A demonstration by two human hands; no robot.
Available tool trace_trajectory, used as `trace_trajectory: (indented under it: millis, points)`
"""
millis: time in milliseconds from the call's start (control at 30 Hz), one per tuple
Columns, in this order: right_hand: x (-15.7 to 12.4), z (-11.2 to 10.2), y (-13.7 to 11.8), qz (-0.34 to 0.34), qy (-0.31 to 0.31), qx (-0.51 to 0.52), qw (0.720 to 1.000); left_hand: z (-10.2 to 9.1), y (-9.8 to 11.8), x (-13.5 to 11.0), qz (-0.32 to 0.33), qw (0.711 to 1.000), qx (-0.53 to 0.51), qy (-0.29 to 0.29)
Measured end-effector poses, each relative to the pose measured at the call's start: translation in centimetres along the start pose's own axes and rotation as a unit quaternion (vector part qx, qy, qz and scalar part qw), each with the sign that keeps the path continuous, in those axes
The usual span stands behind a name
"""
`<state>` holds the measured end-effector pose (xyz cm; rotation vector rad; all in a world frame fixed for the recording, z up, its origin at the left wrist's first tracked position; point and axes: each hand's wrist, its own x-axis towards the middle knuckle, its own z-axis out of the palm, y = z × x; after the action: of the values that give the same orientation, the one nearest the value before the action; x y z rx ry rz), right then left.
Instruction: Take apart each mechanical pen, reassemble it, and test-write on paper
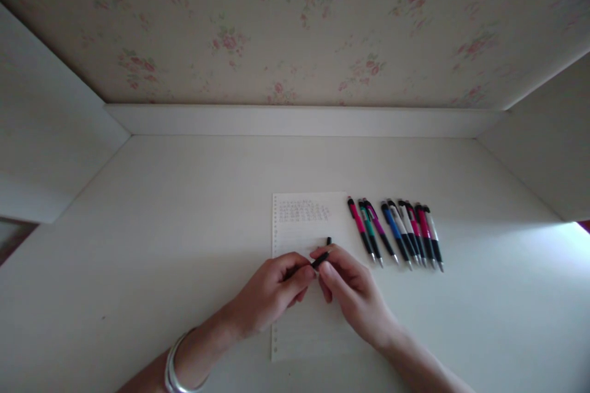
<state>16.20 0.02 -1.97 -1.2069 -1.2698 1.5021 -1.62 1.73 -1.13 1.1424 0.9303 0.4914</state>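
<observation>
Over the sheet of paper (pixel 299 331), my two hands meet around a small black pen part (pixel 320 260). My left hand (pixel 271 288), with a silver bangle at its wrist, pinches the lower end between thumb and fingers. The fingertips of my right hand (pixel 353 291) close on the upper end. Just beyond the right fingers, a second short black piece (pixel 329 241) shows above the paper. Whether it lies there or is held by the right hand, I cannot tell. Handwritten lines fill the top part of the lined, punched paper.
To the right of the paper lie several pens (pixel 401 233) in pink, green, purple, blue and white, all with black grips and tips toward me. They rest on a white desk (pixel 161 227). White side panels and a flowered wall (pixel 276 31) bound it.
</observation>
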Motion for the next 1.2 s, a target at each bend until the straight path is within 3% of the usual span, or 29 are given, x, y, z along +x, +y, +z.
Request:
trace_trajectory:
  millis: [133,233,467,567,700,900,1067,1200]
  points:
    - [0.3,0.2,0.3,0.025,0.049,-0.011,0.998,0.1,0.1,-0.2,-0.006,1.0,0.017,0.006]
    - [0.4,0.1,0.4,0.018,0.049,-0.003,0.999,0.0,0.1,-0.3,-0.002,1.0,0.016,-0.009]
    - [0.3,0.2,1.4,0.025,0.046,0.138,0.989,-0.2,1.1,0.7,-0.038,0.989,-0.118,-0.085]
    - [0.2,0.4,1.6,0.012,0.05,0.167,0.985,-0.3,1.2,1.4,-0.016,0.989,-0.103,-0.102]
    - [0.5,0.4,1.1,0.016,0.058,0.145,0.988,-0.2,0.9,1.7,0.029,0.996,-0.04,-0.08]
    - [1.3,-0.1,0.9,0.042,0.144,0.146,0.978,0.5,0.2,1.1,0.036,0.999,-0.025,-0.016]
    - [1.2,-0.4,0.4,0.038,0.073,0.249,0.965,1.0,-0.4,0.9,0.059,0.998,0.009,0.018]
    - [1.2,-0.4,0.3,0.01,0.054,0.255,0.965,1.0,-0.5,0.7,0.087,0.995,0.054,0.012]
